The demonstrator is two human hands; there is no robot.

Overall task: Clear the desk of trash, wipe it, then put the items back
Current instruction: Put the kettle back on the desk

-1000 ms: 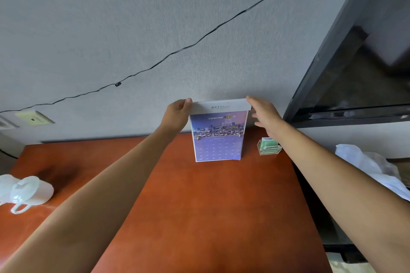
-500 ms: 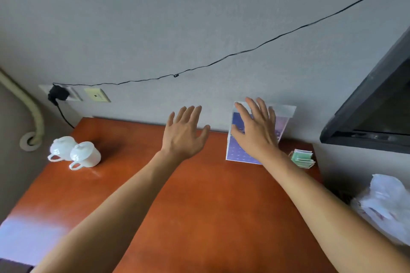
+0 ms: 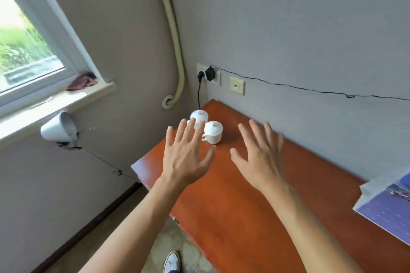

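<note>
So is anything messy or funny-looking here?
The desk looks tidy: two lidded white cups stand upright near the corner. The odd bits are off it: a crumpled brownish cloth on the windowsill, and a white cup tipped sideways below it.

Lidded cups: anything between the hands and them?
Nothing visible. Both lidded cups stand on bare desk near its far corner; left hand and right hand are open and empty, left fingertips overlapping the cups in view.

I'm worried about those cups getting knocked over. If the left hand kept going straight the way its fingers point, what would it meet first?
Most likely the nearer white lidded ceramic cup on the red-brown wooden desk. The open left hand has its fingertips overlapping both cups in view, though its height above them is unclear.
</note>
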